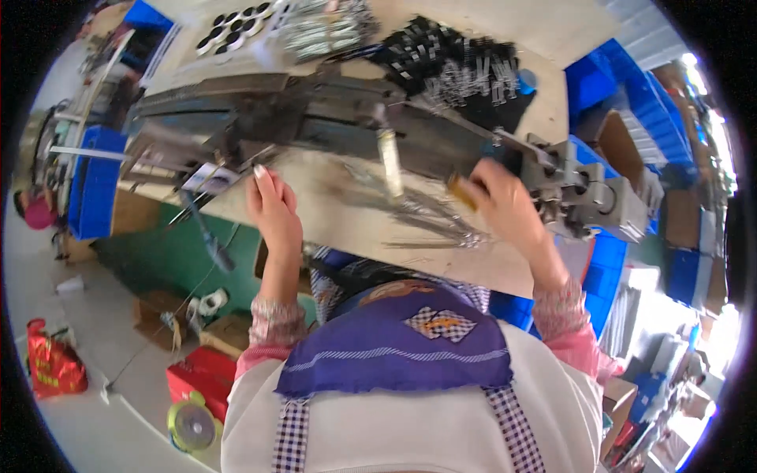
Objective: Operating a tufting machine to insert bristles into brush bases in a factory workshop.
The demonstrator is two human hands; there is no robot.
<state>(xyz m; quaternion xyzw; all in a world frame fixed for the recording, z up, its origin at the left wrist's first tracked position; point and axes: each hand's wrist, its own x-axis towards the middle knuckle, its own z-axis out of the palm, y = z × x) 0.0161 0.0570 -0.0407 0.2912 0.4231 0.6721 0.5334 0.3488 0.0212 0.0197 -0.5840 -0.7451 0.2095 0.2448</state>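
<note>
Over the bench (314, 219), the left hand (276, 206) curls.

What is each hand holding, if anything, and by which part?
It cannot be told, given the blur: the right hand is at a yellow handle-like piece, the left hand near a thin metal piece; neither grip shows clearly.

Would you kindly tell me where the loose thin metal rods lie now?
In the head view, the rods lie right of centre on the bench top, just left of the right hand.
</note>
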